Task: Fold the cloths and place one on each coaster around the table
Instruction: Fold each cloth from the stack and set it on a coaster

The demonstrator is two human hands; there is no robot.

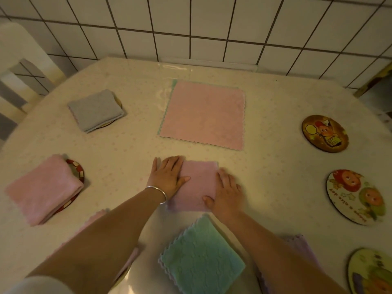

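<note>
A folded mauve cloth [198, 183] lies on the table in front of me. My left hand [168, 177] rests flat on its left edge and my right hand [227, 193] lies flat on its right edge, fingers spread. A flat pink cloth [203, 115] lies spread further back over a green one. A folded grey cloth [96, 110] covers a coaster at the back left. A folded pink cloth [43, 189] sits on a red-rimmed coaster [78, 172] at the left. A folded green cloth [201, 257] lies near me. Three bare coasters [325, 133] [356, 197] [371, 272] line the right side.
The table [127, 145] has a pale glossy cover. A white tiled wall [212, 28] stands behind it. A white chair back [19, 66] shows at the far left. More pale cloths lie partly hidden under my forearms near the front edge.
</note>
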